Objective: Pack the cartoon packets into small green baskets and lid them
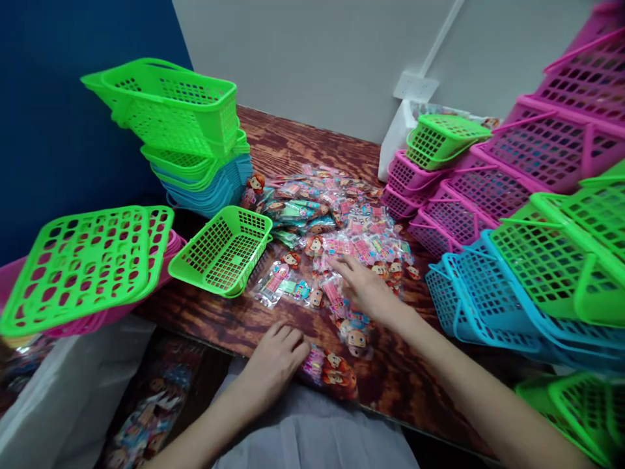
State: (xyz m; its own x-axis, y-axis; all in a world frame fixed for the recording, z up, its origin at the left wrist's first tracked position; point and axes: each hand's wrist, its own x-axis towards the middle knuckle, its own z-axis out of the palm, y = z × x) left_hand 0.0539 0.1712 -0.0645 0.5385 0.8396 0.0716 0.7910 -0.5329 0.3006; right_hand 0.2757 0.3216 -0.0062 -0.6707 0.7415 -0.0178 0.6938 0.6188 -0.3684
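At the table's front edge, my left hand (278,357) is closed round the left end of a bundle of small clear packets (332,370) printed with a red-haired cartoon figure. Farther up the table, my right hand (364,286) reaches over loose packets (361,246), its fingers stretched out and touching the heap. Pink and green pieces show through the clear wrapping. Left of the heap stands an upright green plastic basket (198,277) with holed sides and nothing inside.
Stacked green baskets (195,127) and blue baskets (215,185) rise at the back left. Green lids (88,260) lie at the left. Pink baskets (551,150) and blue baskets (493,293) pile up on the right. A wall socket (415,86) sits behind.
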